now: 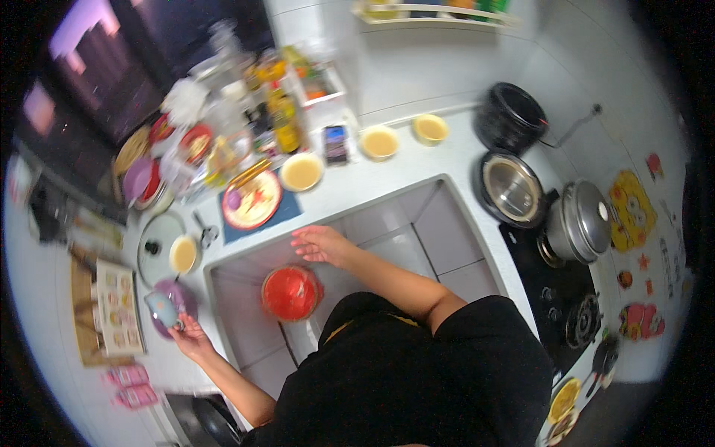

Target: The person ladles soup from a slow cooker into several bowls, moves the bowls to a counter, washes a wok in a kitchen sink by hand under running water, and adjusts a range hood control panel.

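Observation:
On the left, my left hand grips a light blue jug or cup by its near end, above a purple bowl on the white counter. My right hand is held over the floor space inside the counter's bend, fingers apart and holding nothing. Below it stands a red bucket. Beyond the right hand, a red-rimmed plate with food and a purple item lies on a dark blue mat. Bowls of tan liquid stand nearby, one close to the purple bowl and another beside the plate.
A glass lid lies on the left counter. Bottles, bags and a phone crowd the back. To the right are a black cooker, an open pot, a lidded metal pot and a black gas hob. A sink is at lower left.

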A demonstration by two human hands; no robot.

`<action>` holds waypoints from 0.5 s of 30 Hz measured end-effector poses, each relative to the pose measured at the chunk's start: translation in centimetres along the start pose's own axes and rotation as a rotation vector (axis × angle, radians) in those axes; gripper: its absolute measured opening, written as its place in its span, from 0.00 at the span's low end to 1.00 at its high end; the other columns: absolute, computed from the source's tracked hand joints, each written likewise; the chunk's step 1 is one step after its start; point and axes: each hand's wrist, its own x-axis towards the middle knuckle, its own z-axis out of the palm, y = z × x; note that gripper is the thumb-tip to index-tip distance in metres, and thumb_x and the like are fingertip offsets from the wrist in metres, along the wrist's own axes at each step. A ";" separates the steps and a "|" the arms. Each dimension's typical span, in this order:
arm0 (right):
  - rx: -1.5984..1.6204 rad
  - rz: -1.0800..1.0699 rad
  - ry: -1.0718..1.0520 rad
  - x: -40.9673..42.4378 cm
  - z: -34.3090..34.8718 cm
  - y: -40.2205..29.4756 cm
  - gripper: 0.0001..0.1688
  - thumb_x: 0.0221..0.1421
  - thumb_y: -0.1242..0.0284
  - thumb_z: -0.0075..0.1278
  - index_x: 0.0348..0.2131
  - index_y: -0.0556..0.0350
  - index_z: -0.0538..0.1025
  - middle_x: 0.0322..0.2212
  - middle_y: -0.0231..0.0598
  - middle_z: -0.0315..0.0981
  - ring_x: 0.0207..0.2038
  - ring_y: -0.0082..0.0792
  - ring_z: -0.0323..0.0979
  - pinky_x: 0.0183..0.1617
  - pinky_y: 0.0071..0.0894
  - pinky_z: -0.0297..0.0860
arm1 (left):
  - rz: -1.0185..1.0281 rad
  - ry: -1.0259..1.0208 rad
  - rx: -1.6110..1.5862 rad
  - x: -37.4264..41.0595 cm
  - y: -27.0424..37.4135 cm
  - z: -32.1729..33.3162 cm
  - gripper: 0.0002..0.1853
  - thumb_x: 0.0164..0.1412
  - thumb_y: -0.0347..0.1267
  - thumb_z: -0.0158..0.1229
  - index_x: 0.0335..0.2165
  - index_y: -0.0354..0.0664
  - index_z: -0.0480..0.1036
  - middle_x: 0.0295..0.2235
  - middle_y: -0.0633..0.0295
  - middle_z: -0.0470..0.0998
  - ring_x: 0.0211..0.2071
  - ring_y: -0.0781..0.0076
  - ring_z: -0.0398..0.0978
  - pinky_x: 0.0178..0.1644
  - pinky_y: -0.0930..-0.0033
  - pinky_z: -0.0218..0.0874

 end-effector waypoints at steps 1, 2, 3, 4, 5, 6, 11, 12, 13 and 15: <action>0.030 -0.056 0.042 -1.2 -2.0 -1.4 0.15 0.54 0.66 0.42 0.41 0.53 0.68 0.34 0.32 0.70 0.31 0.21 0.69 0.35 0.22 0.68 | -0.092 -0.073 0.057 -0.5 -3.1 4.6 0.16 0.58 0.41 0.45 0.23 0.41 0.62 0.31 0.50 0.72 0.35 0.61 0.73 0.40 0.64 0.67; 0.058 -0.109 0.084 -2.4 -4.0 -2.9 0.15 0.54 0.65 0.42 0.40 0.54 0.68 0.33 0.31 0.70 0.30 0.21 0.69 0.35 0.21 0.68 | -0.161 -0.090 0.110 -1.0 -6.2 8.7 0.16 0.58 0.43 0.46 0.22 0.42 0.63 0.30 0.51 0.73 0.35 0.61 0.73 0.39 0.66 0.67; 0.085 -0.156 0.128 -3.9 -5.9 -4.1 0.15 0.54 0.65 0.42 0.40 0.54 0.69 0.32 0.31 0.70 0.30 0.21 0.69 0.34 0.21 0.68 | -0.229 -0.102 0.165 -1.6 -9.4 12.2 0.17 0.57 0.44 0.46 0.22 0.43 0.63 0.29 0.52 0.73 0.34 0.62 0.73 0.38 0.68 0.67; 0.127 -0.221 0.166 -5.1 -7.9 -5.3 0.13 0.55 0.65 0.41 0.37 0.54 0.69 0.29 0.31 0.69 0.29 0.20 0.68 0.33 0.20 0.68 | -0.263 -0.173 0.186 -2.2 -12.8 15.0 0.18 0.57 0.45 0.46 0.21 0.44 0.64 0.29 0.53 0.73 0.33 0.63 0.73 0.36 0.69 0.67; 0.145 -0.278 0.216 -6.6 -10.1 -6.5 0.13 0.55 0.65 0.41 0.36 0.54 0.69 0.28 0.31 0.69 0.29 0.20 0.68 0.32 0.20 0.67 | -0.296 -0.239 0.209 -3.0 -16.1 17.8 0.18 0.57 0.47 0.46 0.20 0.46 0.64 0.29 0.54 0.74 0.33 0.65 0.74 0.34 0.71 0.67; 0.159 -0.333 0.264 -8.2 -12.4 -7.7 0.13 0.55 0.65 0.41 0.35 0.54 0.69 0.28 0.31 0.69 0.29 0.20 0.68 0.32 0.20 0.67 | -0.350 -0.239 0.220 -4.1 -19.2 20.9 0.19 0.56 0.48 0.45 0.19 0.46 0.63 0.27 0.55 0.74 0.28 0.66 0.74 0.30 0.72 0.66; 0.230 -0.576 0.584 -16.4 -22.9 -13.3 0.11 0.55 0.65 0.42 0.33 0.54 0.69 0.26 0.30 0.68 0.27 0.21 0.67 0.30 0.20 0.66 | -0.626 -0.423 0.258 -8.9 -32.9 30.0 0.20 0.55 0.48 0.47 0.17 0.47 0.61 0.22 0.57 0.73 0.24 0.67 0.74 0.27 0.73 0.67; 0.254 -0.646 0.650 -18.2 -24.6 -14.4 0.11 0.55 0.65 0.43 0.33 0.53 0.69 0.26 0.30 0.68 0.26 0.21 0.67 0.30 0.20 0.66 | -0.699 -0.457 0.279 -9.9 -35.4 31.6 0.20 0.55 0.48 0.47 0.17 0.47 0.61 0.22 0.57 0.73 0.24 0.68 0.74 0.27 0.73 0.67; 0.284 -0.706 0.691 -19.6 -26.5 -15.1 0.09 0.55 0.67 0.43 0.33 0.52 0.69 0.25 0.30 0.69 0.27 0.21 0.67 0.30 0.20 0.65 | -0.772 -0.488 0.299 -11.0 -37.7 33.2 0.21 0.56 0.48 0.46 0.16 0.48 0.60 0.23 0.56 0.73 0.24 0.68 0.74 0.27 0.73 0.67; 0.293 -0.810 0.823 -22.0 -30.1 -17.1 0.10 0.55 0.68 0.43 0.36 0.51 0.68 0.26 0.30 0.70 0.25 0.20 0.68 0.27 0.19 0.67 | -0.878 -0.593 0.326 -13.0 -41.9 36.6 0.21 0.56 0.49 0.45 0.16 0.48 0.60 0.23 0.56 0.73 0.23 0.68 0.74 0.26 0.74 0.67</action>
